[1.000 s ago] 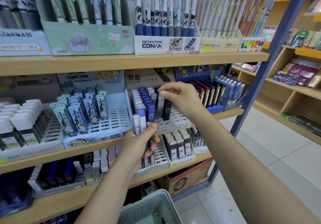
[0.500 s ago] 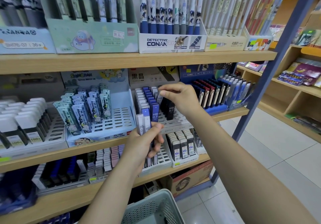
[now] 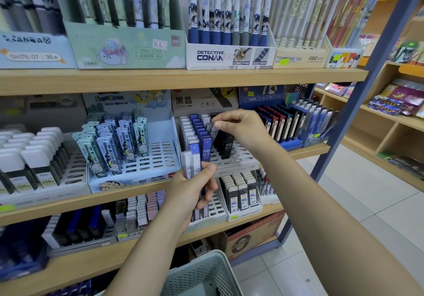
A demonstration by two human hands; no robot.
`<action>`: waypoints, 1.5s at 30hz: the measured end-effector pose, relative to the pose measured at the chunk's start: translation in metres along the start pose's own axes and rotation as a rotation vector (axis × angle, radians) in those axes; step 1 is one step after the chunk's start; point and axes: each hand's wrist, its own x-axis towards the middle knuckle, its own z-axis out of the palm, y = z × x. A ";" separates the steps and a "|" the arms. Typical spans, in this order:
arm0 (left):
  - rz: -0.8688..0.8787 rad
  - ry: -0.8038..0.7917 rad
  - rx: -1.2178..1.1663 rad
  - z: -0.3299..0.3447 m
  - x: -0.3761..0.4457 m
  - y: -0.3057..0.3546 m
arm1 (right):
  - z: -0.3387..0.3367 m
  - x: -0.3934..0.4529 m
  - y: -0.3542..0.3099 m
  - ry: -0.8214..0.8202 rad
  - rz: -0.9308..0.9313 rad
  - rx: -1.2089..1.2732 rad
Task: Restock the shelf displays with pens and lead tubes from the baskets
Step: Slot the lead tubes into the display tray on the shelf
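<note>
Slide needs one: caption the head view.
Right hand slots a lead tube into the display rack; left hand holds spares.

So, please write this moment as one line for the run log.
left hand: holds spare lead tubes | right hand: pinches clear tube over slotted rack | basket: below

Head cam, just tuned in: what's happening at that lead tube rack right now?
A person is restocking the slotted lead display on the middle shelf. The right hand pinches a clear HB tube over the rack, beside the black tubes already standing there. The left hand grips a small bunch of tubes, white and blue, below the rack's front edge. A perforated basket sits low in front.
</note>
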 end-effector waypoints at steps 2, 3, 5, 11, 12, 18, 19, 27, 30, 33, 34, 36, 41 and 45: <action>-0.002 0.004 0.003 0.000 0.000 0.000 | 0.000 0.003 -0.003 -0.005 0.001 -0.018; -0.004 0.002 0.004 0.000 0.000 -0.001 | -0.001 0.004 -0.005 -0.012 0.005 -0.035; -0.004 -0.003 0.003 -0.001 0.000 0.000 | -0.002 0.007 -0.006 -0.029 0.011 -0.076; 0.003 -0.005 0.000 -0.002 0.000 -0.001 | 0.002 0.007 -0.004 -0.021 0.020 -0.023; 0.005 -0.004 0.000 -0.002 0.000 -0.001 | 0.003 0.007 -0.004 -0.019 0.019 -0.013; 0.000 -0.003 -0.007 -0.003 0.001 0.000 | 0.006 0.004 -0.004 0.015 -0.019 -0.001; -0.001 -0.002 -0.007 -0.003 0.001 0.001 | 0.005 0.003 -0.004 0.023 -0.029 -0.004; 0.004 -0.053 0.014 -0.002 -0.002 0.005 | 0.007 -0.007 0.002 -0.003 0.027 -0.223; -0.018 -0.129 0.020 -0.004 -0.003 0.008 | 0.005 -0.014 0.003 -0.038 0.041 -0.284; -0.031 -0.187 0.021 -0.005 -0.004 0.009 | 0.004 -0.031 0.001 0.088 -0.049 -0.277; -0.033 -0.202 0.020 -0.004 -0.004 0.010 | 0.002 -0.039 -0.003 0.155 -0.072 -0.208; -0.032 -0.242 -0.001 -0.003 -0.005 0.011 | -0.003 -0.057 -0.013 0.183 -0.043 -0.031; -0.012 -0.303 0.119 0.004 -0.007 0.009 | 0.003 -0.092 -0.020 -0.151 0.026 0.039; 0.013 -0.225 0.153 0.008 -0.010 0.003 | 0.004 -0.097 -0.016 -0.175 0.116 0.182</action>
